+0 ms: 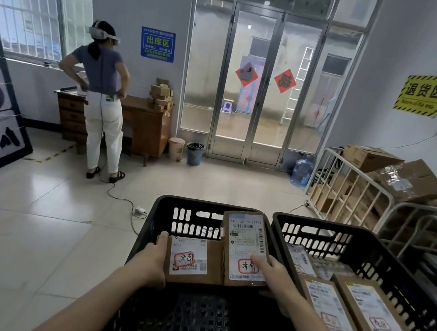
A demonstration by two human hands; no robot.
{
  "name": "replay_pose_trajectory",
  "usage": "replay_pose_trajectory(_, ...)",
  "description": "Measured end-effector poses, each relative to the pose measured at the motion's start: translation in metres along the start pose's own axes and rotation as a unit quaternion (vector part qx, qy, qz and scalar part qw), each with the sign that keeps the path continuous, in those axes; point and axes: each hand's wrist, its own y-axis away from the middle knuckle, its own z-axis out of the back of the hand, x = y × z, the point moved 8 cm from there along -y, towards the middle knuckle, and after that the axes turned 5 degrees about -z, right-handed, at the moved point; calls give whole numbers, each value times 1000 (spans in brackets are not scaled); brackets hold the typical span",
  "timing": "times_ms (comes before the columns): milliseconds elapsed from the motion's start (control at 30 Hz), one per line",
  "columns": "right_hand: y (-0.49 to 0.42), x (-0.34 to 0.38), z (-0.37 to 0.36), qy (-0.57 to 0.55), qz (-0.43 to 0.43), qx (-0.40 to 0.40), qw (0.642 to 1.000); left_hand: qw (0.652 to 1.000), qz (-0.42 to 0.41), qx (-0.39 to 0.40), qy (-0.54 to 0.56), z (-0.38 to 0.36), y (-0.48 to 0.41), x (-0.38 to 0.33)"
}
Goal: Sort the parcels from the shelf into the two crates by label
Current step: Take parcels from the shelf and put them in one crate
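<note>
Hands (pixel 154 257) (pixel 272 268) on parcels' (pixel 214 264) (pixel 245 243) outer edges, left crate (pixel 206 203).

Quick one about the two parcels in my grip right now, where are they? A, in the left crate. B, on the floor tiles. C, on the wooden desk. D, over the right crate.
A: the flat parcel and the taller parcel both lie within the walls of the left crate, while the right crate holds other parcels.
</note>
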Motion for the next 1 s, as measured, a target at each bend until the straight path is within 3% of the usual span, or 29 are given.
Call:
replay_pose_trajectory(300,-34,-55,-11,-82,-77,-43,993,993,58,63,-80,-25,-26,-4)
replay_pose_trajectory(433,-47,-74,-11,-63,-104,-80,989,990,67,94,-83,-44,-35,-4)
replay_pose_trajectory(633,-63,-101,-31,8,-136,-68,988,985,94,127,-72,-67,-43,15)
replay_pose_trajectory(1000,-75,-147,-43,-33,-186,-127,974,977,140,148,-65,-93,-44,37)
